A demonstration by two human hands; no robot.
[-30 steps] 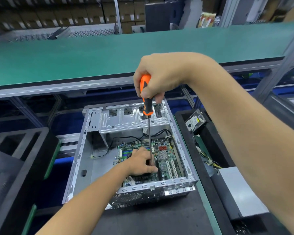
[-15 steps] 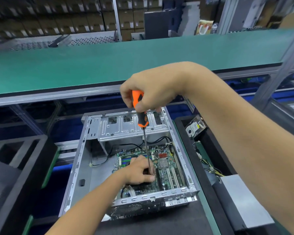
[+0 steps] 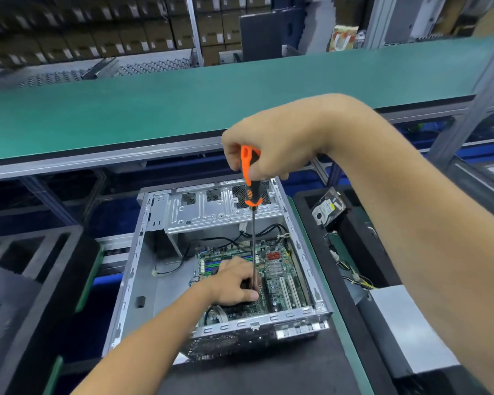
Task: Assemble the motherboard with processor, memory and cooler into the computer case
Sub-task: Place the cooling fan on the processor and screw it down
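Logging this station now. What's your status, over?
Right hand grips the orange screwdriver handle, shaft upright. Left hand steadies the tip on the motherboard, inside the open computer case. Nothing blocking.

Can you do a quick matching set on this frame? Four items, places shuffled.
Items:
1. screwdriver
2. motherboard
3. hard drive
4. left hand

Places:
A. in the black tray right of the case
B. lying flat on the floor of the open computer case
C. gripped by its orange handle in the right hand, shaft pointing down
D. resting on the board, fingers around the lower end of the shaft

Pairs: 1-C, 2-B, 3-A, 4-D
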